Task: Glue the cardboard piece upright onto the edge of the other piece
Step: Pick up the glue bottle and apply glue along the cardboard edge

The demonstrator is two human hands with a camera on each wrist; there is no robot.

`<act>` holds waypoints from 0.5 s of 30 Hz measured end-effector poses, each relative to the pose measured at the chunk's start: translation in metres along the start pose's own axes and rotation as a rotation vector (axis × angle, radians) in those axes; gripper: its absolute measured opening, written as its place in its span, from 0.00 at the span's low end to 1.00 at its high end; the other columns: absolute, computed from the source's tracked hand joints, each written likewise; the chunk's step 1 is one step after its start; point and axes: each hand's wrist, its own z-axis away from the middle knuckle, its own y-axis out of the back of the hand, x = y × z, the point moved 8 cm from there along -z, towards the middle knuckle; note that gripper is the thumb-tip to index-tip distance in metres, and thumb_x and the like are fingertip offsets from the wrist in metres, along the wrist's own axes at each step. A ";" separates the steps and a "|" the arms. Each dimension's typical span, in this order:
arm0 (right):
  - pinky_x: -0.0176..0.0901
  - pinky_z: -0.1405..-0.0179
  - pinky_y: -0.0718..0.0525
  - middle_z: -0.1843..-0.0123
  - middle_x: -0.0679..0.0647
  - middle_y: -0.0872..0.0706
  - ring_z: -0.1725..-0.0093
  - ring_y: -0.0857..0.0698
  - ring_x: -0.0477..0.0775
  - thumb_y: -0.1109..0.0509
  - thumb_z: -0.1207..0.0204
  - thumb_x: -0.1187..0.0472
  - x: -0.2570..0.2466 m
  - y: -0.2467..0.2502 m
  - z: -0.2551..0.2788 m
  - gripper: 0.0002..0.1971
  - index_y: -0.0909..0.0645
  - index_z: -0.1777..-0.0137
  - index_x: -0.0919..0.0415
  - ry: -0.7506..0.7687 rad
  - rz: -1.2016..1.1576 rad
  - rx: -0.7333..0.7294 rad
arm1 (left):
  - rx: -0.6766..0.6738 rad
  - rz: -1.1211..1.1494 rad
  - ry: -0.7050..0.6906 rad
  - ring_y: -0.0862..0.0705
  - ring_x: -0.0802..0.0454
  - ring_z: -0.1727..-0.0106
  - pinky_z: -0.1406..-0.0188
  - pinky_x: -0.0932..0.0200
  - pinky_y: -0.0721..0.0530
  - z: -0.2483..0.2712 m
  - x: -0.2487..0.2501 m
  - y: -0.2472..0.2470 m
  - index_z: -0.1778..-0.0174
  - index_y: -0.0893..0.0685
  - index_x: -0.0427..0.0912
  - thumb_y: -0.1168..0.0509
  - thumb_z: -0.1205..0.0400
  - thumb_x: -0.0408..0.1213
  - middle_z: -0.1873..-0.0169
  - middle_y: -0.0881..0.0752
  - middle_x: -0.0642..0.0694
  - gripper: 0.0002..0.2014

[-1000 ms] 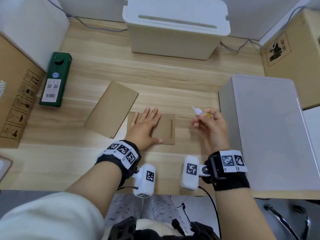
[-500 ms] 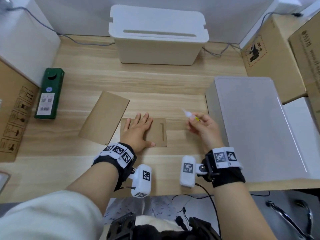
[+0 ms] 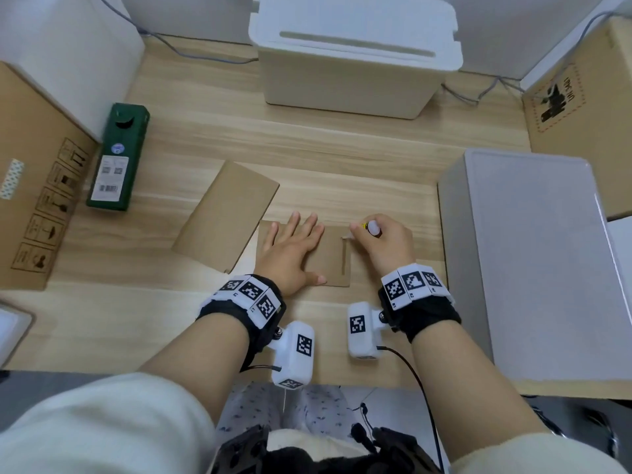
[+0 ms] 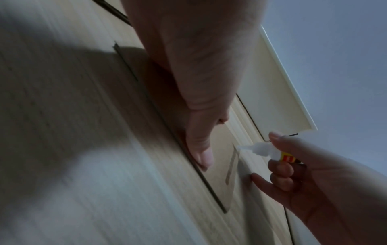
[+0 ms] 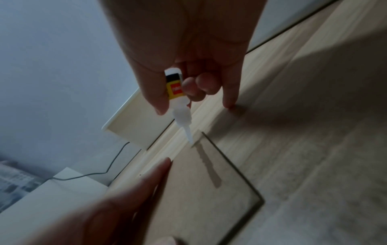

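A small brown cardboard piece lies flat on the wooden desk, with a darker glue line running along its right edge. My left hand presses flat on it with straight fingers. My right hand grips a small white glue tube with a yellow and red label. The tube's nozzle points down at the far end of the glue line. A larger cardboard piece lies flat to the left, its corner touching the small piece.
A white lidded bin stands at the back. A grey box is close on the right of my right hand. A green carton lies at the left, with cardboard boxes beyond it. Cables run along the wall.
My right hand has turned the glue tube nozzle-down and moved left and down to the far end of the small piece's right edge. The left hand stays pressed on the piece.
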 end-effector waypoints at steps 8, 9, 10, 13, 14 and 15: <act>0.46 0.54 0.23 0.60 0.57 0.13 0.56 0.17 0.58 0.29 0.28 0.54 -0.004 -0.007 -0.005 0.08 0.17 0.62 0.59 0.004 0.089 -0.059 | 0.009 0.007 -0.006 0.65 0.54 0.18 0.21 0.48 0.68 0.001 -0.002 0.001 0.21 0.54 0.54 0.31 0.29 0.52 0.18 0.58 0.57 0.47; 0.47 0.54 0.22 0.61 0.56 0.14 0.56 0.17 0.58 0.29 0.28 0.54 -0.004 -0.007 -0.006 0.07 0.18 0.62 0.57 -0.001 0.090 -0.067 | 0.008 0.007 -0.006 0.65 0.54 0.18 0.21 0.48 0.68 0.001 -0.002 0.001 0.21 0.54 0.54 0.31 0.29 0.52 0.18 0.58 0.56 0.47; 0.47 0.53 0.21 0.62 0.55 0.14 0.56 0.17 0.58 0.29 0.28 0.54 -0.004 -0.007 -0.006 0.06 0.18 0.62 0.56 -0.002 0.088 -0.063 | 0.006 0.008 -0.005 0.65 0.54 0.18 0.21 0.48 0.68 0.001 -0.002 0.001 0.21 0.54 0.54 0.31 0.29 0.52 0.18 0.58 0.56 0.47; 0.48 0.52 0.21 0.61 0.54 0.15 0.56 0.18 0.58 0.29 0.28 0.54 -0.005 -0.005 -0.008 0.06 0.18 0.60 0.56 0.002 0.095 -0.045 | 0.002 0.004 -0.006 0.66 0.54 0.18 0.21 0.49 0.68 0.001 -0.001 0.001 0.21 0.54 0.54 0.31 0.28 0.53 0.18 0.58 0.57 0.46; 0.47 0.53 0.22 0.62 0.54 0.16 0.56 0.18 0.58 0.29 0.28 0.54 -0.005 -0.006 -0.008 0.06 0.19 0.61 0.56 0.001 0.103 -0.060 | 0.002 0.005 -0.007 0.66 0.54 0.18 0.21 0.49 0.68 0.001 -0.001 0.001 0.21 0.54 0.54 0.31 0.28 0.53 0.18 0.58 0.57 0.46; 0.47 0.54 0.23 0.62 0.55 0.16 0.57 0.19 0.58 0.30 0.28 0.54 -0.005 -0.007 -0.008 0.07 0.20 0.62 0.56 0.002 0.111 -0.079 | 0.003 0.007 -0.008 0.66 0.54 0.18 0.21 0.49 0.68 0.001 -0.001 0.001 0.21 0.54 0.54 0.31 0.28 0.53 0.18 0.58 0.57 0.46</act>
